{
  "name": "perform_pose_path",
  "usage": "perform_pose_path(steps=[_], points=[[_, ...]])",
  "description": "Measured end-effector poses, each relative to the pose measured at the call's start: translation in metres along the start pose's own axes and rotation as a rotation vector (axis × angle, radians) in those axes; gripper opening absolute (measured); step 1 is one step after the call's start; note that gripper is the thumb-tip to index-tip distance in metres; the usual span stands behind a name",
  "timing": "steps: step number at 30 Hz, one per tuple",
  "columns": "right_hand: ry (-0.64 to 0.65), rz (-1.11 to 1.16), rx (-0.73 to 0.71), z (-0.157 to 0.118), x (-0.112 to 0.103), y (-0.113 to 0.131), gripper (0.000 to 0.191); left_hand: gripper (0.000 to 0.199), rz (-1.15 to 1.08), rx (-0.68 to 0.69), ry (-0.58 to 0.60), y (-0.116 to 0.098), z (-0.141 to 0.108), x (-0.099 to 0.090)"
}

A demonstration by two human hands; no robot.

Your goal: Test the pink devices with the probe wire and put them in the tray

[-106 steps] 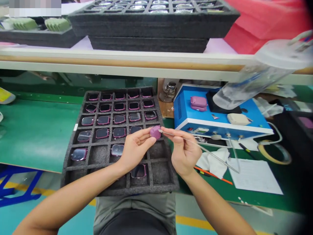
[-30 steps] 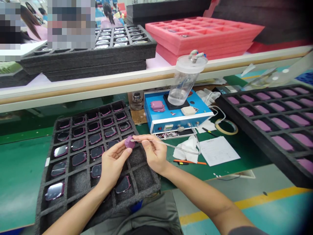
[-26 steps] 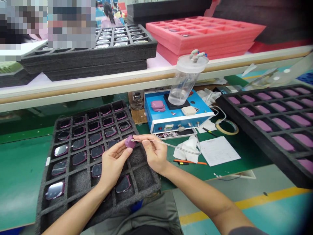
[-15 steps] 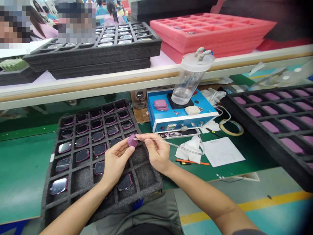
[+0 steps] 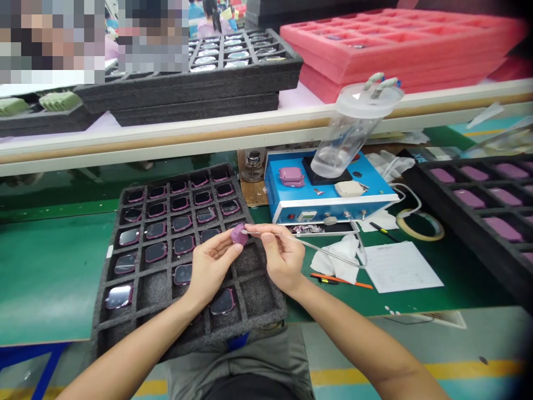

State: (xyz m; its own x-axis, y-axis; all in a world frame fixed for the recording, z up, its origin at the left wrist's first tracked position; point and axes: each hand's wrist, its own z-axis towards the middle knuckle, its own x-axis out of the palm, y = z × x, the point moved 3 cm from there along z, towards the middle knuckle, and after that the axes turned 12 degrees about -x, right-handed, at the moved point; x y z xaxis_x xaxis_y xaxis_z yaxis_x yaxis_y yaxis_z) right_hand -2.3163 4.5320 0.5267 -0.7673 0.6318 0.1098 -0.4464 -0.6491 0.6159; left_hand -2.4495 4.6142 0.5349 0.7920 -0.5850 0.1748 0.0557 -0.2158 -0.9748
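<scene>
My left hand [image 5: 216,264] pinches a small purple watch case [image 5: 239,235] between thumb and fingers, tilted on edge above the black foam tray [image 5: 258,291]. Closed round the end of a thin clear tube [image 5: 328,250], my right hand [image 5: 285,258] holds its slender tip against the case, or very close to it. Whether the tip touches cannot be made out. Watches with dark screens and purple frames [image 5: 156,251] lie in many of the tray's compartments. Behind my right hand stands a blue control box [image 5: 333,200], with a clear cylinder [image 5: 350,130] leaning over its top.
Purple cases [image 5: 291,176] and a cream case [image 5: 350,189] lie on the box. To the right are white tissue [image 5: 337,256], an orange stick [image 5: 341,281], a paper sheet [image 5: 402,266], a tape roll [image 5: 420,225] and another tray [image 5: 478,250]. Red foam trays [image 5: 375,61] sit on the shelf.
The whole scene has shifted to the right in view as the head turned slightly left. Both hands keep the same hold on the watch case and the tube.
</scene>
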Motion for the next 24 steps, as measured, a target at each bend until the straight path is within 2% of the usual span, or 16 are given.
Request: perform_pose_path(steps=[24], points=[[0.022, 0.009, -0.004, 0.0002, -0.0001, -0.0033, 0.019, 0.045, 0.005, 0.02, -0.003, 0.0037, 0.0034, -0.0024]])
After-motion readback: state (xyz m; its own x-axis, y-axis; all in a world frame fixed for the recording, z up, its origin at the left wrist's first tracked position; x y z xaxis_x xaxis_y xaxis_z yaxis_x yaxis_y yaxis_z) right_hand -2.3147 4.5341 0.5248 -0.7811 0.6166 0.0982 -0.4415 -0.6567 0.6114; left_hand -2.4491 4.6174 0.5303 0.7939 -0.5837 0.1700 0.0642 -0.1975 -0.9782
